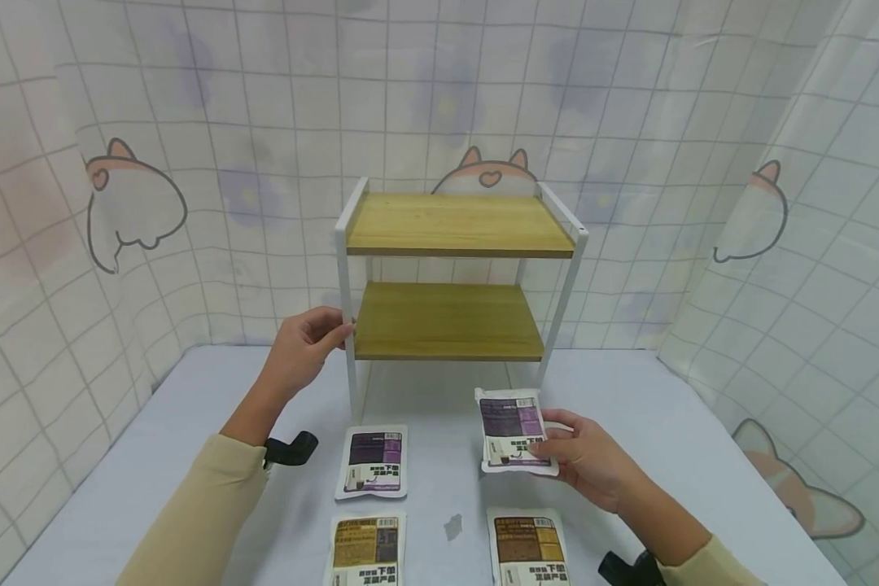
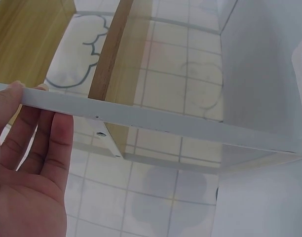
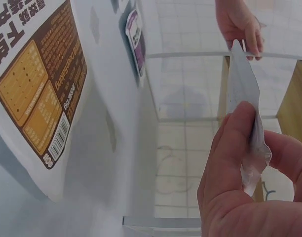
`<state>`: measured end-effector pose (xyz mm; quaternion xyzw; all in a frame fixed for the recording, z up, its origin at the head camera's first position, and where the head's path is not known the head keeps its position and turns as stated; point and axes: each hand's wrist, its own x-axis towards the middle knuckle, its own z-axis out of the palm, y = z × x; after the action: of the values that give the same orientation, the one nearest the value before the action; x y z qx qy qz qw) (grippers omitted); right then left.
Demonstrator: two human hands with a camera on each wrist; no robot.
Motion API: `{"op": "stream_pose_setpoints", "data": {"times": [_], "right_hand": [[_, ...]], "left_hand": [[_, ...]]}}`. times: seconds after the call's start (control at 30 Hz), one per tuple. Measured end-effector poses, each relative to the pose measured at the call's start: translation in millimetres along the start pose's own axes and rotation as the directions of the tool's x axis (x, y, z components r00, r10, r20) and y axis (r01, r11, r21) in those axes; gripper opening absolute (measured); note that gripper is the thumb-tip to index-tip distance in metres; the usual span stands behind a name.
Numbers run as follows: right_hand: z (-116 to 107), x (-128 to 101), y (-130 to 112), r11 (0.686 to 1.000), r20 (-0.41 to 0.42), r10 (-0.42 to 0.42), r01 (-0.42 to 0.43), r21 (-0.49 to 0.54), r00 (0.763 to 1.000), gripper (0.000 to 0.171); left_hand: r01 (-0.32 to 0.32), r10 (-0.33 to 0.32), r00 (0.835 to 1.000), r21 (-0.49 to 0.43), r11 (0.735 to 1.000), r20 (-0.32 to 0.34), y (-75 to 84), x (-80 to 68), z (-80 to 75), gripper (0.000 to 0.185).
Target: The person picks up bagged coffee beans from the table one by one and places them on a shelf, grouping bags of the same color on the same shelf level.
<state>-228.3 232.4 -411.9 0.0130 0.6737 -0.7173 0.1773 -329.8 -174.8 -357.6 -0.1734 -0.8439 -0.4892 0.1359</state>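
We seem to be in a staged recording booth: cartoon-cat curtains [image 1: 117,203] wall in a grey table [image 1: 703,439] bearing a small two-tier wooden rack [image 1: 450,277]

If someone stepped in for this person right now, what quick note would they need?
Left hand: holds the rack's white front post.
Right hand: pinches a purple packet, lifted off the table.
On the table: another purple packet and two brown packets.
Done: one packet picked up; both shelves bare.
Left, likely: shelve the held packet, then the other three.
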Motion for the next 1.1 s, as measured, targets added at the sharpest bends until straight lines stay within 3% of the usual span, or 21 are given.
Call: {"op": "stream_pose_setpoints", "data": {"times": [0.33, 1.1], "right_hand": [[3.1, -2.8, -13.1, 1.000, -0.066, 0.015, -0.016, -0.021, 0.998, 0.074], [5.2, -12.7, -46.3, 0.999, -0.021, -0.032, 0.033, 0.034, 0.999, 0.080]], "left_hand": [[-0.006, 0.006, 1.000, 0.016, 1.000, -0.002, -3.1, 0.6, -0.3, 0.032], [-0.014, 0.014, 1.000, -0.008, 1.000, 0.002, 0.5, -0.2, -0.3, 0.031]]}}
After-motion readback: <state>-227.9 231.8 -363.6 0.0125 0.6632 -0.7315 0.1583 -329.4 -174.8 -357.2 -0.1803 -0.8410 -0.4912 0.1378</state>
